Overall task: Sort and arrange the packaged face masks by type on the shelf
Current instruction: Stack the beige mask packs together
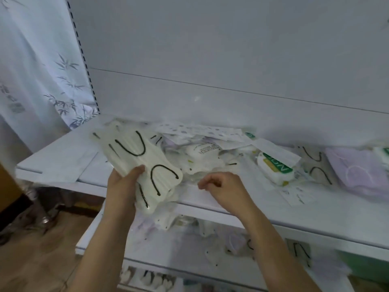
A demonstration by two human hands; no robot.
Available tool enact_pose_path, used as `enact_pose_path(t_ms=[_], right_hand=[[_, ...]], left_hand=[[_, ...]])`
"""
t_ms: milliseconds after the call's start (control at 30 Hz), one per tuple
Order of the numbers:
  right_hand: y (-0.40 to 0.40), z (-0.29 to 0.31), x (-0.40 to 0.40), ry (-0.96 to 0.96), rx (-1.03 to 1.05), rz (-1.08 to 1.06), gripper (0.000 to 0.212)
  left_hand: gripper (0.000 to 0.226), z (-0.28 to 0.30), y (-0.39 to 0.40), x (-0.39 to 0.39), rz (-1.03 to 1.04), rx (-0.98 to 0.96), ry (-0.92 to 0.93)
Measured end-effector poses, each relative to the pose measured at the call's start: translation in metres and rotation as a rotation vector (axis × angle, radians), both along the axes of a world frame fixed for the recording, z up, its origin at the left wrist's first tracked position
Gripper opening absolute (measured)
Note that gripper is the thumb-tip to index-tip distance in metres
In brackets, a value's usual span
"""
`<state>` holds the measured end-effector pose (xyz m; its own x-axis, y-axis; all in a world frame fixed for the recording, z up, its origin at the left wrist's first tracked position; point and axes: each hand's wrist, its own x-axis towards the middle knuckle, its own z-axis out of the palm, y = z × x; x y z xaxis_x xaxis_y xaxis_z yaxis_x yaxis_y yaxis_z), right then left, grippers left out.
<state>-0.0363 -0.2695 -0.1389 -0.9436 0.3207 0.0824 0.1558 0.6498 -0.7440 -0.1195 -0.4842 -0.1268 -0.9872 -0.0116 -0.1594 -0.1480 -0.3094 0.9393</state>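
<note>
My left hand (pixel 124 182) grips a stack of clear-packed white face masks with black ear loops (pixel 139 159), held tilted above the front left of the white shelf (pixel 63 157). My right hand (pixel 223 184) hovers just right of that stack with its fingers curled over a clear mask packet (pixel 195 173) lying on the shelf; whether it pinches the packet is unclear. A loose heap of other mask packets (pixel 202 148) lies behind. Lilac masks (pixel 357 171) and more black-looped white masks (pixel 315 165) lie at the right.
A white pack with a green label (pixel 275 169) lies among the heap at right of centre. A lower shelf (pixel 189 239) holds more scattered mask packets. A curtain with a bamboo print (pixel 42 70) hangs at the left, over a wooden floor (pixel 42 260).
</note>
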Motion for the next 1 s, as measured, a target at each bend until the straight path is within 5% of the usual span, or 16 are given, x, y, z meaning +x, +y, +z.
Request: enact_pose_path(t_ms=[133, 233, 367, 433, 600, 667, 800, 1000], right_hand=[[-0.001, 0.005, -0.022, 0.109, 0.042, 0.147, 0.045], [0.013, 0.008, -0.048, 0.205, 0.350, 0.069, 0.085], [0.032, -0.003, -0.071, 0.081, 0.739, 0.016, 0.125], [0.038, -0.010, -0.077, 0.037, 0.680, 0.030, 0.117], [0.041, -0.011, -0.088, 0.090, 0.687, 0.014, 0.042], [0.043, -0.005, -0.089, 0.198, 0.654, 0.030, 0.028], [0.039, 0.039, -0.079, 0.441, 0.441, 0.014, 0.028], [0.042, 0.119, -0.065, 0.488, 0.211, -0.120, 0.037]], left_hand=[[0.036, -0.005, -0.018, 0.004, 0.029, 0.010, 0.012], [0.034, -0.008, -0.029, 0.011, 0.022, -0.026, 0.009], [0.031, -0.011, -0.035, 0.012, 0.031, -0.059, -0.004], [0.029, -0.012, -0.031, 0.012, 0.020, -0.055, -0.007], [0.032, -0.006, -0.015, 0.009, -0.008, -0.059, 0.004], [0.035, -0.002, -0.009, 0.006, -0.023, -0.061, 0.007], [0.035, 0.001, -0.002, -0.002, -0.057, -0.065, 0.001], [0.031, 0.023, 0.022, -0.008, -0.063, -0.066, 0.085]])
